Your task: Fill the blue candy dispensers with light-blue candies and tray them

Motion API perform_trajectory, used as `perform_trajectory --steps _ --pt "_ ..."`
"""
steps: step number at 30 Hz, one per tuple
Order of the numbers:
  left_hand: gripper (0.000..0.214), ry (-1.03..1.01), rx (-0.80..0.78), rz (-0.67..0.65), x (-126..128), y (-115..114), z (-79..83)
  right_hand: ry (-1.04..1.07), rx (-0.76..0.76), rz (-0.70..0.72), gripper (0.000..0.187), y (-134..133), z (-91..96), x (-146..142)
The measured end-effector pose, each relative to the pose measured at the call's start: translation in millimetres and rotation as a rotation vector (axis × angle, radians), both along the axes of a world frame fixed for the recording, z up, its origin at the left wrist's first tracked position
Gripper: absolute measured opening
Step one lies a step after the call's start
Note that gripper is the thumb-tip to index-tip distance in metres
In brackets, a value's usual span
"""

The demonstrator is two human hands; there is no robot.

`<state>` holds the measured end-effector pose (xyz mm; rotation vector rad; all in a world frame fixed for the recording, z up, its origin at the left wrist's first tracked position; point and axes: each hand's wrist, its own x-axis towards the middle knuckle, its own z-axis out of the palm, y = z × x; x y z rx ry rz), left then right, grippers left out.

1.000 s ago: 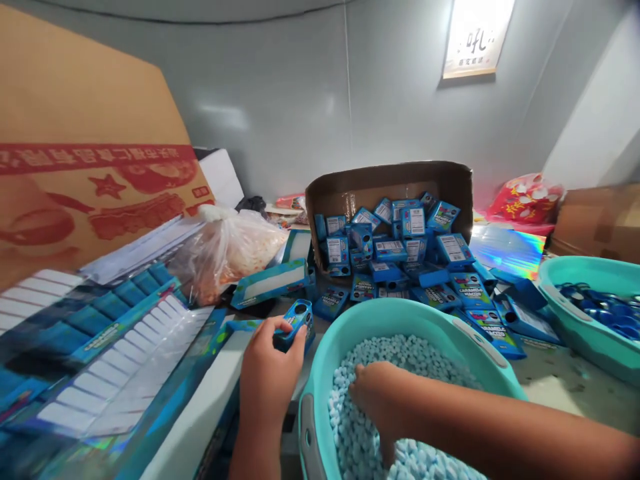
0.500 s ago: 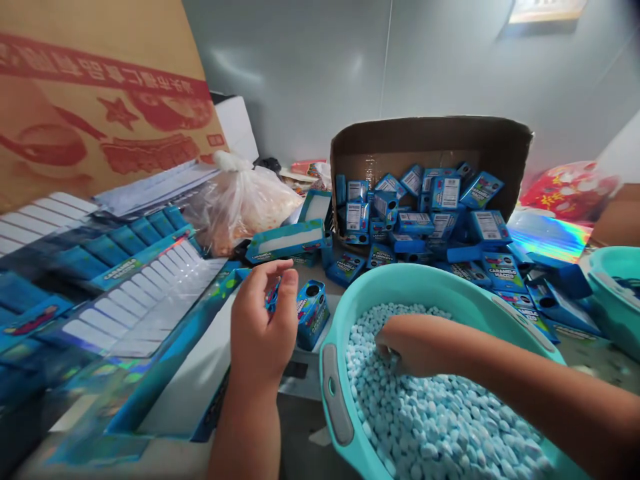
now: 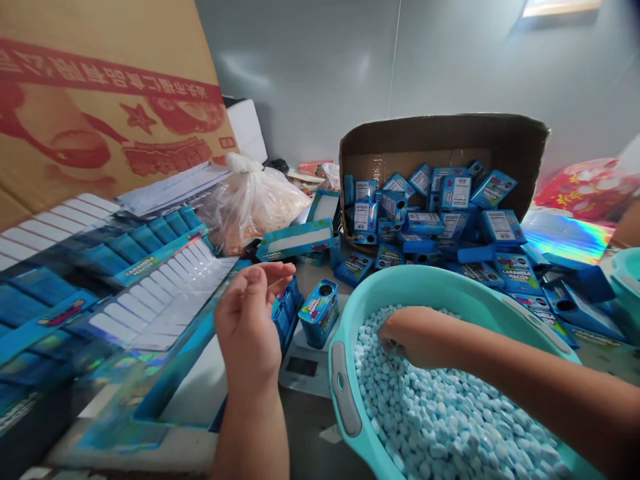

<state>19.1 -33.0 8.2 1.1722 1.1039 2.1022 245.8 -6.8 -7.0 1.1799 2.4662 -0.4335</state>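
Note:
My right hand (image 3: 410, 337) is down in a turquoise tub (image 3: 345, 387), its fingers curled into the pale blue candies (image 3: 465, 420); the fingertips are partly buried. To the left of the tub, my left hand (image 3: 250, 327) is held up with fingers stretched and slightly curved, holding nothing I can see. Just right of it, a small blue candy box (image 3: 317, 317) stands upright on a kitchen scale (image 3: 305, 370). Behind the left fingers, a row of blue boxes (image 3: 286, 310) is partly hidden. A blue display tray (image 3: 195, 393) with a white inside lies beneath the left forearm.
A brown carton (image 3: 445, 137) on its side spills small blue boxes (image 3: 455, 193) behind the tub. At left are filled display trays (image 3: 145, 263), a large printed carton (image 3: 110, 107) and a tied plastic bag (image 3: 260, 200). Another turquoise tub (image 3: 627, 273) sits at far right.
My left hand has moved slightly left and turned, uncovering the row of boxes and more of the scale. My right hand stays in the candies. The view has shifted a little.

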Motion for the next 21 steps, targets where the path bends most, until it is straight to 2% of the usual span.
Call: perform_trajectory --steps 7,14,21 --pt "0.027 0.068 -0.035 0.026 2.1 -0.5 -0.5 0.088 0.066 0.048 0.029 1.1 -4.6 0.1" --pt "0.029 0.306 -0.279 0.006 3.0 0.1 -0.4 0.141 0.080 0.059 0.022 4.6 -10.7 4.0" --pt "0.031 0.447 -0.343 0.025 3.8 1.2 -1.5 0.195 0.101 0.072 0.026 5.5 -10.9 5.9"
